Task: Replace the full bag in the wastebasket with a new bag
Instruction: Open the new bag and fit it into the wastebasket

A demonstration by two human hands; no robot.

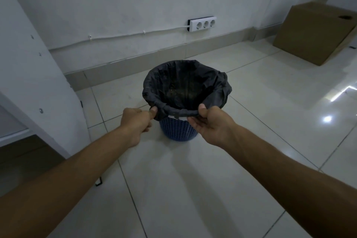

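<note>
A blue perforated wastebasket stands on the tiled floor near the wall. A black bag lines it, its edge folded over the rim; the inside looks dark and I cannot tell how full it is. My left hand pinches the rolled bag edge at the near left of the rim. On the near right of the rim, my right hand grips the same rolled edge, thumb on top. A strip of the white rim shows between the hands.
A white furniture panel stands close on the left. A power strip with a cable is fixed to the wall behind. A cardboard box sits at the far right. Glossy floor tiles spread around the basket.
</note>
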